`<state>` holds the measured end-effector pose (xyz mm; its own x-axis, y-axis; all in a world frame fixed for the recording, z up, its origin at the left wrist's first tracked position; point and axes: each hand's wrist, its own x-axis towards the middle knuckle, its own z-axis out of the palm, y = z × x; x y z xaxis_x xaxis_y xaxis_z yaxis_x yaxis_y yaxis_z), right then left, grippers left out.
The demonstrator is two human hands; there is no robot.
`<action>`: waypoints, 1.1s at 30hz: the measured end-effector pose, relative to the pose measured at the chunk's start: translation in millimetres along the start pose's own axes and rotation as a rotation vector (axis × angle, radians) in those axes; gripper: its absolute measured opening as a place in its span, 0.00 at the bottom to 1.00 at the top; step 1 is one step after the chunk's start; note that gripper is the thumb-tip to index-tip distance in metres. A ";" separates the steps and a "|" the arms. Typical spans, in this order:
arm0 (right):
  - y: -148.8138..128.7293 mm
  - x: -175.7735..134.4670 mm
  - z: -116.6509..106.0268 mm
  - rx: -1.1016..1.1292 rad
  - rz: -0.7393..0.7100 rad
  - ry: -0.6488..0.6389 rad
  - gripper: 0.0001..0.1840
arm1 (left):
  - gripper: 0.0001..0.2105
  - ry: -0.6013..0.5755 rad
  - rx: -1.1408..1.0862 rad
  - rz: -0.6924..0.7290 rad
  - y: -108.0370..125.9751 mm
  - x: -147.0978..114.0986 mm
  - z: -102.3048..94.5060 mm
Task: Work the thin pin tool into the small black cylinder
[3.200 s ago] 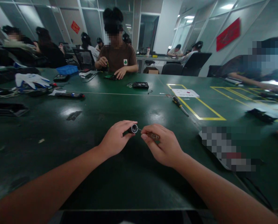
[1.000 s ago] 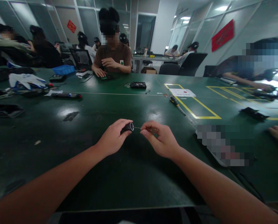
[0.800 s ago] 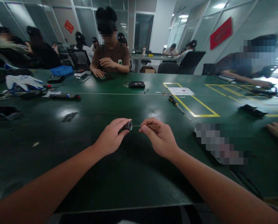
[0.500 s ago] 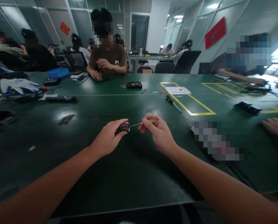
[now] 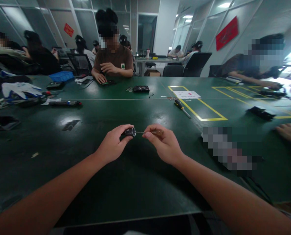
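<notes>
My left hand [image 5: 112,143] pinched a dark, stubby cylinder [image 5: 129,132], its pale round rim turned toward my right hand [image 5: 166,143], which gripped a slim tool [image 5: 159,132] by its brownish handle. Over the glossy green table [image 5: 125,186], the thin, straight shaft pointed at that rim; whether they touched, I couldn't tell.

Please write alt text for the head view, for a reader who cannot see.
The left hand grips a dark tube, its open end facing a thin tool in the right hand. On the green table lie a screwdriver and white glove; a person sits opposite.
</notes>
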<state>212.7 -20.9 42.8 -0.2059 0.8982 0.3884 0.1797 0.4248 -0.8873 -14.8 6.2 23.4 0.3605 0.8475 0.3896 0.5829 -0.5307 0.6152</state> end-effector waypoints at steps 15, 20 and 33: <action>1.3 5.3 0.2 0.250 0.128 0.131 0.09 | 0.16 0.028 -0.046 -0.004 -0.5 0.2 2.7; 1.9 -0.5 1.0 0.065 0.056 0.048 0.07 | 0.17 0.025 -0.060 -0.039 -0.3 -0.2 2.9; 12.9 12.7 2.1 0.493 0.286 0.159 0.12 | 0.17 -0.010 -0.009 0.006 -0.3 -0.9 0.5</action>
<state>210.3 -4.2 35.8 -0.0613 0.9914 0.1159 -0.2697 0.0953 -0.9582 -15.0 5.6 22.5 0.3715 0.8443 0.3863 0.5738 -0.5359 0.6194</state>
